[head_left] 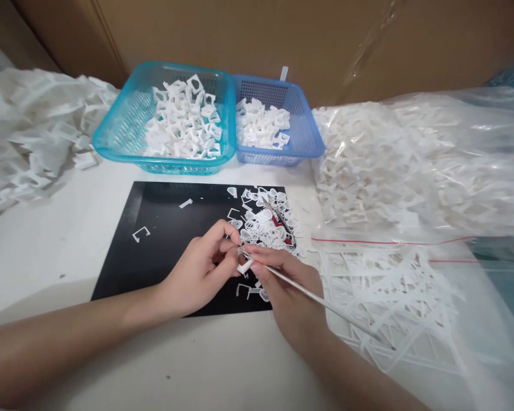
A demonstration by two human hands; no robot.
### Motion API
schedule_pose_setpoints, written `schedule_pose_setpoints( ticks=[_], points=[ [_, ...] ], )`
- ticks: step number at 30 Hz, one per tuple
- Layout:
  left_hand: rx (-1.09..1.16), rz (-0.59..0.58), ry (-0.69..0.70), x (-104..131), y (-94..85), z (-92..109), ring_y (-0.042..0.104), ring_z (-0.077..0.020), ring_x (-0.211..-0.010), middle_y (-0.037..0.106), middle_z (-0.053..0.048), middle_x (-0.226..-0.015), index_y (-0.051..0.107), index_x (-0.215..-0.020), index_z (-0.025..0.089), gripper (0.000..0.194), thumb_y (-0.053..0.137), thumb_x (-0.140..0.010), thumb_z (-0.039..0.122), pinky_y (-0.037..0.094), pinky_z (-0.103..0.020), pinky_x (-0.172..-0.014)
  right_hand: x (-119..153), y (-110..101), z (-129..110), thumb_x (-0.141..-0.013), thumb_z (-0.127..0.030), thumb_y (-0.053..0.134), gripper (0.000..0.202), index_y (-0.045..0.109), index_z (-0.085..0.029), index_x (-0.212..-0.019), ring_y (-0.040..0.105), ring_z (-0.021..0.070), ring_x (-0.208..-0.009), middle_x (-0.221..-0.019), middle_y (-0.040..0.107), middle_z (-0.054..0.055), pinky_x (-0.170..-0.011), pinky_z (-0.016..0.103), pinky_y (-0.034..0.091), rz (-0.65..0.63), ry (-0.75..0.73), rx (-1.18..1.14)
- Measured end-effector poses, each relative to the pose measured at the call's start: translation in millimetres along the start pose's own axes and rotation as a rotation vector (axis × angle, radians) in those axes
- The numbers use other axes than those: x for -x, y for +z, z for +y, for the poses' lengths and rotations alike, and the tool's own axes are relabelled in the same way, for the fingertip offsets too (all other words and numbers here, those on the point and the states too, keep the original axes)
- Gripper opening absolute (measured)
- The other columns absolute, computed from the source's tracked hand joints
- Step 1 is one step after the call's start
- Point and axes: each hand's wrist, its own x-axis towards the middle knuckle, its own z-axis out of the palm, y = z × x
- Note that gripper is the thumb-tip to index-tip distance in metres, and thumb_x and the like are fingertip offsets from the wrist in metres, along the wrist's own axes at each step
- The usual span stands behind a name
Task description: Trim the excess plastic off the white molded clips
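Note:
My left hand (208,265) pinches a small white plastic part (244,266) above the right side of a black mat (163,228). In my right hand (293,285) lies a thin metal rod-like tool (321,299), held like a pen. Its tip meets the white part between my fingers; the exact contact is hidden by them. The tool's far end sticks out to the lower right, past my wrist. Just beyond the hands is a heap of white plastic scraps (261,225), with a pointed metal tool (278,217) with red on it lying in it.
Behind the mat stand a teal basket (124,157) and a blue basket (304,123), both holding white parts. Clear bags of white parts (389,165) fill the right, above a white lattice of sprues (394,302). More bagged parts (34,131) lie at left. Cardboard (261,34) rises behind.

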Motion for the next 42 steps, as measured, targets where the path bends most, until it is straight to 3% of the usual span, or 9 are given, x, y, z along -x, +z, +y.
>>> schedule_pose_setpoints(
  ticks=[6,11,13,19,27,29,32,36,42],
  points=[
    [-0.014,0.001,-0.001,0.4,-0.1,-1.2,0.054,-0.0101,-0.060,0.057,0.006,-0.066,0.040,-0.094,0.024,0.009,0.044,-0.093,0.016,0.052,-0.023,-0.063,2.8,0.2,0.6,-0.085,-0.013,0.061,0.014,0.070,-0.023,-0.087,0.074,0.0186,-0.089,-0.096,0.077,0.004,-0.080,0.031,0.062,-0.036,-0.145,0.191],
    [-0.025,-0.012,-0.016,-0.1,-1.0,-1.1,0.059,-0.0108,-0.060,0.059,0.006,-0.066,0.041,-0.093,0.024,0.007,0.044,-0.094,0.017,0.051,-0.022,-0.060,5.9,1.0,12.6,-0.087,-0.004,0.052,0.028,0.066,-0.023,-0.103,0.072,0.0209,-0.095,-0.097,0.075,0.009,-0.084,0.035,0.061,-0.072,-0.455,0.374],
    [-0.011,-0.016,-0.029,0.1,-1.4,-1.1,0.060,-0.0109,-0.060,0.058,0.006,-0.066,0.041,-0.092,0.024,0.007,0.044,-0.094,0.018,0.050,-0.022,-0.060,6.9,1.4,18.0,-0.087,-0.004,0.050,0.031,0.064,-0.021,-0.110,0.070,0.0221,-0.098,-0.102,0.073,0.012,-0.082,0.035,0.061,-0.077,-0.512,0.412],
    [0.005,-0.035,-0.029,1.4,-2.0,-0.5,0.059,-0.0104,-0.059,0.057,0.006,-0.065,0.040,-0.092,0.024,0.007,0.042,-0.095,0.018,0.050,-0.022,-0.059,4.7,2.1,19.0,-0.087,-0.002,0.046,0.032,0.062,-0.020,-0.108,0.071,0.0195,-0.092,-0.098,0.072,0.011,-0.076,0.029,0.061,-0.036,-0.534,0.454],
    [0.044,0.008,-0.087,4.4,-0.2,0.8,0.064,-0.0114,-0.062,0.060,0.006,-0.062,0.041,-0.093,0.024,0.009,0.047,-0.093,0.017,0.049,-0.019,-0.057,-7.8,-4.9,9.8,-0.086,0.000,0.051,0.029,0.063,-0.022,-0.101,0.072,0.0189,-0.088,-0.086,0.074,0.008,-0.076,0.033,0.061,0.100,-0.514,0.498],
    [0.064,0.032,-0.082,4.5,0.2,1.1,0.064,-0.0114,-0.063,0.062,0.005,-0.066,0.043,-0.099,0.023,0.008,0.049,-0.094,0.021,0.050,-0.020,-0.059,-7.0,-5.8,6.9,-0.087,-0.002,0.054,0.028,0.063,-0.024,-0.103,0.072,0.0195,-0.089,-0.090,0.075,0.008,-0.078,0.036,0.061,0.111,-0.481,0.473],
    [0.117,0.028,-0.052,2.8,0.2,1.6,0.063,-0.0119,-0.067,0.066,0.002,-0.079,0.048,-0.112,0.022,0.025,0.059,-0.090,0.026,0.051,-0.022,-0.062,-3.0,-5.7,3.2,-0.086,-0.003,0.055,0.030,0.064,-0.025,-0.105,0.072,0.0195,-0.092,-0.097,0.076,0.007,-0.081,0.037,0.062,0.072,-0.466,0.419],
    [0.191,-0.054,-0.049,-1.2,0.5,2.7,0.066,-0.0125,-0.074,0.071,-0.002,-0.089,0.062,-0.109,0.019,0.026,0.067,-0.084,0.023,0.055,-0.021,-0.066,0.4,-5.3,1.1,-0.083,-0.004,0.059,0.029,0.066,-0.025,-0.102,0.074,0.0200,-0.089,-0.099,0.076,0.005,-0.074,0.032,0.063,0.034,-0.517,0.407],
    [0.275,-0.035,-0.207,-4.3,0.3,5.7,0.070,-0.0109,-0.072,0.075,-0.002,-0.084,0.071,-0.102,0.017,0.022,0.070,-0.081,0.022,0.058,-0.020,-0.071,-10.2,-21.2,2.9,-0.084,-0.004,0.061,0.025,0.068,-0.022,-0.100,0.074,0.0181,-0.086,-0.094,0.077,0.004,-0.078,0.031,0.062,0.191,-0.502,0.500]
  ],
)
